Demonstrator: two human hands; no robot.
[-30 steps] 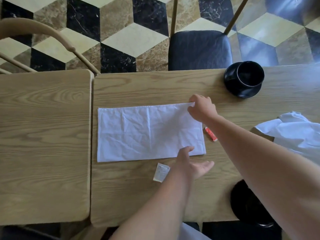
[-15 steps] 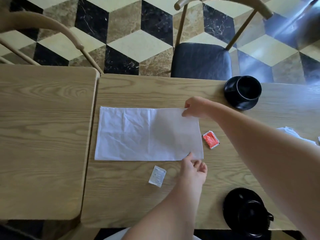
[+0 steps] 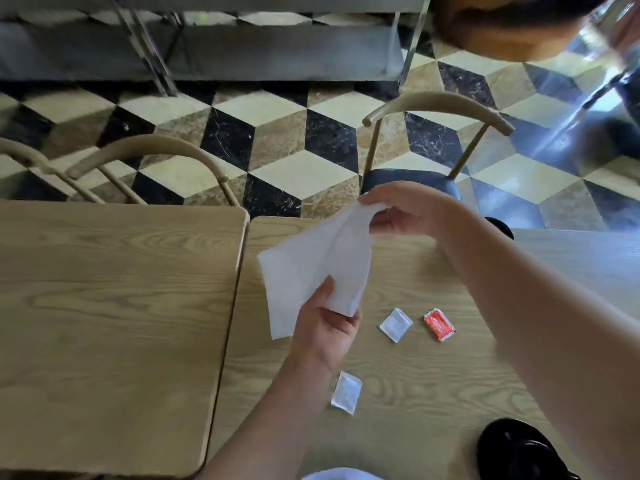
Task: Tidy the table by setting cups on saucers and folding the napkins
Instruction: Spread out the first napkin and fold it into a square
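A white napkin (image 3: 304,268) hangs in the air above the wooden table (image 3: 433,375), held between both hands. My right hand (image 3: 405,211) pinches its upper corner at the far side. Nearer to me, my left hand (image 3: 327,323) grips its lower corner. The cloth sags leftward between them. A black cup on a black saucer (image 3: 516,452) sits at the near right edge. Behind my right forearm another black cup (image 3: 502,226) shows only as a small dark sliver.
Two white sachets (image 3: 394,324) (image 3: 346,393) and a red sachet (image 3: 439,323) lie on the table. A second wooden table (image 3: 110,323) abuts on the left. Chairs (image 3: 436,143) stand along the far side on a chequered floor.
The napkin lay flat on the table with a hand at each right corner; now both hands have lifted it off the surface. The view has tilted up towards the floor and chairs.
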